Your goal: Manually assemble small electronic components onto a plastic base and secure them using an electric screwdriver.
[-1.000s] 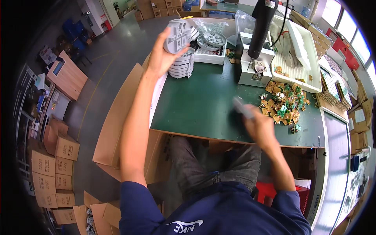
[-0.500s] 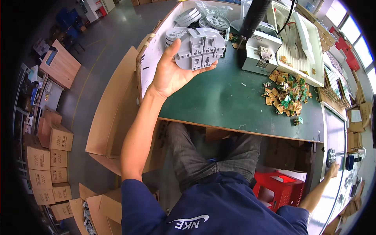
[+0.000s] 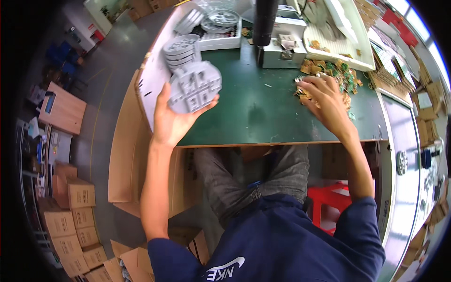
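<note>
My left hand (image 3: pixel 174 120) is closed on a round grey plastic base (image 3: pixel 196 87) with raised slotted blocks, held tilted above the left part of the green table. Thumb and fingers grip it by its rim. At the right, my right hand (image 3: pixel 326 101) reaches over a pile of small tan and green circuit boards (image 3: pixel 347 77). Its fingers are bent and apart, touching or just above the near-left side of the pile. I make out nothing held between them.
Grey round bases (image 3: pixel 182 51) are stacked behind my left hand, near a white tray (image 3: pixel 221 43) of parts. A boxy white fixture (image 3: pixel 284 54) stands under a black cylindrical tool (image 3: pixel 266 21). Another grey base (image 3: pixel 402 163) lies on the pale side surface. A red stool (image 3: pixel 324 202) is below.
My right hand has left the grey base on the far-right surface and come over to the circuit board pile. My left hand still holds its base, now lower. The view has shifted.
</note>
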Demonstrator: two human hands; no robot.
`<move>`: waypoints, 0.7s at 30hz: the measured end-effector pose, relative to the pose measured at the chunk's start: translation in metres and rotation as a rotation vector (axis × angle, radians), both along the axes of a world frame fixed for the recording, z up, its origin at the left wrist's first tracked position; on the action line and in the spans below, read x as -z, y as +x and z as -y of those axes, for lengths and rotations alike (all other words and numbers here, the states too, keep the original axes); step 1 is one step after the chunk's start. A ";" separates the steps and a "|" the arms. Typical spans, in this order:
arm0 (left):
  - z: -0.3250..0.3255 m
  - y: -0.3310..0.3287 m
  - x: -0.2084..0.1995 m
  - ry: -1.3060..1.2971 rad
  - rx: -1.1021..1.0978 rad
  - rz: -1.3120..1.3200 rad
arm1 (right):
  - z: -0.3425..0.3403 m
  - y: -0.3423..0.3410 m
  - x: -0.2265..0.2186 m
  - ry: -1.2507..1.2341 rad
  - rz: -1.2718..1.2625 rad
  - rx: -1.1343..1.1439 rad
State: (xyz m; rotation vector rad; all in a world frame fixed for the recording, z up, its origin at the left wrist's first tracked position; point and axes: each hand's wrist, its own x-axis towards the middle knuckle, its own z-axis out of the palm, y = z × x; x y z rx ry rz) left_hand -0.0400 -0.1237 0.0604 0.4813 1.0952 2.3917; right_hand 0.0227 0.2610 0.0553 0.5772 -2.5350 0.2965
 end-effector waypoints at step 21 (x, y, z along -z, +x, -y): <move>0.401 0.520 0.178 0.533 -1.728 -0.279 | 0.033 0.001 0.044 -0.530 0.044 -0.022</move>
